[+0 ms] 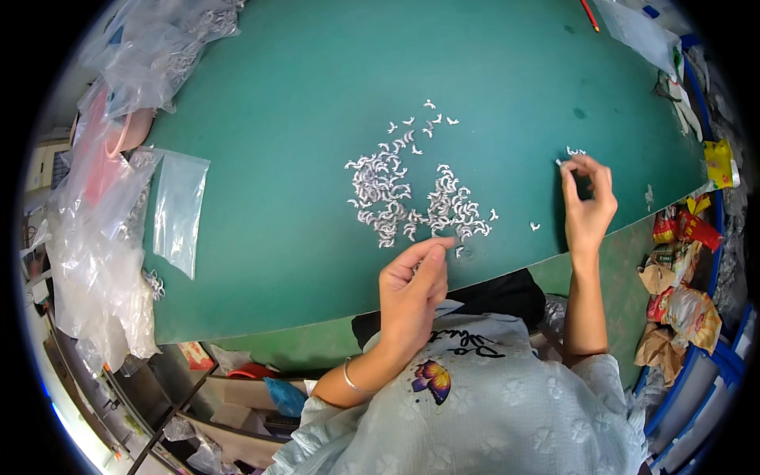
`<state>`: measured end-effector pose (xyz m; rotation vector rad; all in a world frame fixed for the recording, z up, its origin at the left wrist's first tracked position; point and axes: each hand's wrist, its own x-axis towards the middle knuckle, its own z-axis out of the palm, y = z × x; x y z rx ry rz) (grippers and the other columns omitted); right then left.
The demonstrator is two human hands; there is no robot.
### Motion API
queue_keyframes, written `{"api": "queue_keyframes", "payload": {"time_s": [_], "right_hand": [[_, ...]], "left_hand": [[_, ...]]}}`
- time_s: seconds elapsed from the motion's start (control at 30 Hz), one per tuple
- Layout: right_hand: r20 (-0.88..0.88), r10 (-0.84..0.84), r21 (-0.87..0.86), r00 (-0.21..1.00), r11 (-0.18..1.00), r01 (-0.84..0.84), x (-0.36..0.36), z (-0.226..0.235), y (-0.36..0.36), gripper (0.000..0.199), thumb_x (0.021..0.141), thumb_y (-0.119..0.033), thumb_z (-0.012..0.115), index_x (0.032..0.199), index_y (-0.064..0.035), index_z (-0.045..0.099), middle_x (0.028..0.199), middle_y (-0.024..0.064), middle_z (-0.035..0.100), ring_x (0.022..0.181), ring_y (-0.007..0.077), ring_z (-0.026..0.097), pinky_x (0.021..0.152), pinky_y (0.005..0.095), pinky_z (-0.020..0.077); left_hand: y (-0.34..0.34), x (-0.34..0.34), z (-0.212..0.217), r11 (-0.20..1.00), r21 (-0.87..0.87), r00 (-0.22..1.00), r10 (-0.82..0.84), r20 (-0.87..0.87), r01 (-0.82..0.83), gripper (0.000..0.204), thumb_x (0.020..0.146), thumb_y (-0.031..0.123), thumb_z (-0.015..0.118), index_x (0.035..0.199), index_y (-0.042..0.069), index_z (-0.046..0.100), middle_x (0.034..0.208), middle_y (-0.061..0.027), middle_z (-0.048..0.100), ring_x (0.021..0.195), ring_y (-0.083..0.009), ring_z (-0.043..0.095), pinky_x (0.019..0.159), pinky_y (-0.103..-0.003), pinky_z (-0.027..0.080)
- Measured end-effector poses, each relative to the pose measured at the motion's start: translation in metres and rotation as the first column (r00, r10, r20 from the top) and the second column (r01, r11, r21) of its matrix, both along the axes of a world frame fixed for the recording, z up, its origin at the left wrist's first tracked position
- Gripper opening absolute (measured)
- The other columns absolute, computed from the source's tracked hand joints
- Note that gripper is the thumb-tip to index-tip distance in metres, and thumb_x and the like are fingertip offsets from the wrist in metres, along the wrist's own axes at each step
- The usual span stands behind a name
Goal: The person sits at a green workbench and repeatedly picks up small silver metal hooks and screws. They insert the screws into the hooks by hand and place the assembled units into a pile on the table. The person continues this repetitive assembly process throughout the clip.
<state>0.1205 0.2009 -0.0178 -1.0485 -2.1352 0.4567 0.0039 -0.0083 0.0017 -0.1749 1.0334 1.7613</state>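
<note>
Curved silver pieces (370,184): heaped on green worktop (277,198), long axes mixed, just beyond left hand (413,289), curled, its hold unclear. Right hand (590,198): well right of heap, fingertips pinched on small pale piece (559,162).

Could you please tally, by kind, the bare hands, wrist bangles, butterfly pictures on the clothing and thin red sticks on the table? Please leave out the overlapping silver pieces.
Bare hands (left hand, right hand): 2
Bangle: 1
Butterfly picture: 1
Red stick: 1
Total: 5, without the silver pieces
</note>
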Motion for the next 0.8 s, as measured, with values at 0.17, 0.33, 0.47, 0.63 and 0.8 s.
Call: {"api": "queue_keyframes", "payload": {"time_s": [0.17, 0.33, 0.47, 0.63, 0.8], "right_hand": [[0.156, -0.065, 0.167, 0.986, 0.985, 0.038, 0.005, 0.008, 0.006, 0.022, 0.069, -0.003, 0.069, 0.09, -0.0051, 0.061, 0.083, 0.0053, 0.061, 0.084, 0.0224, 0.054, 0.077, 0.0335, 0.0413], [0.1, 0.414, -0.166, 0.905, 0.904, -0.395, -0.011, 0.022, -0.052, 0.031, 0.064, -0.004, 0.072, 0.092, -0.0057, 0.061, 0.087, 0.0048, 0.061, 0.084, 0.0237, 0.053, 0.074, 0.0337, 0.0382], [0.078, 0.453, -0.156, 0.888, 0.886, -0.438, -0.02, 0.006, -0.058, 0.03, 0.064, 0.001, 0.069, 0.093, -0.0035, 0.06, 0.084, 0.007, 0.061, 0.082, 0.0253, 0.053, 0.071, 0.0335, 0.0392], [-0.102, 0.459, -0.232, 0.882, 0.852, -0.47, -0.02, 0.001, -0.058, 0.031, 0.065, 0.009, 0.066, 0.093, -0.0011, 0.06, 0.084, 0.0094, 0.06, 0.074, 0.0221, 0.056, 0.066, 0.0288, 0.0432], [-0.629, 0.169, -0.612, 0.759, 0.495, -0.617, -0.014, 0.004, -0.071, 0.027, 0.072, 0.012, 0.063, 0.097, 0.0023, 0.056, 0.083, 0.0085, 0.06, 0.077, 0.0133, 0.056, 0.068, 0.0252, 0.0455]], "left_hand": [[0.001, -0.001, 0.0, 1.0, -0.015, 1.0, -0.005, 0.025, 0.005, 0.019, 0.091, 0.013, 0.05, 0.102, -0.001, 0.057, 0.058, 0.0066, 0.03, 0.05, -0.0029, 0.025, 0.042, -0.019, 0.019], [0.003, -0.001, -0.001, 1.0, -0.028, 0.999, -0.014, 0.036, 0.015, 0.02, 0.092, 0.013, 0.049, 0.102, -0.002, 0.057, 0.058, 0.0069, 0.029, 0.049, -0.0026, 0.024, 0.042, -0.019, 0.018], [0.004, 0.0, 0.001, 0.998, -0.047, 0.999, -0.039, 0.021, 0.04, 0.02, 0.092, 0.013, 0.049, 0.102, -0.002, 0.057, 0.057, 0.0072, 0.029, 0.049, -0.0025, 0.024, 0.042, -0.019, 0.018], [0.005, 0.001, 0.001, 0.996, -0.072, 0.998, -0.061, 0.0, 0.061, 0.02, 0.091, 0.013, 0.051, 0.101, -0.002, 0.058, 0.057, 0.0079, 0.03, 0.048, -0.0025, 0.023, 0.042, -0.02, 0.018], [0.01, 0.004, -0.001, 0.988, -0.111, 0.987, -0.119, -0.111, 0.107, 0.018, 0.085, 0.008, 0.059, 0.101, 0.0, 0.061, 0.058, 0.0082, 0.036, 0.05, -0.0006, 0.029, 0.045, -0.018, 0.022]]}}
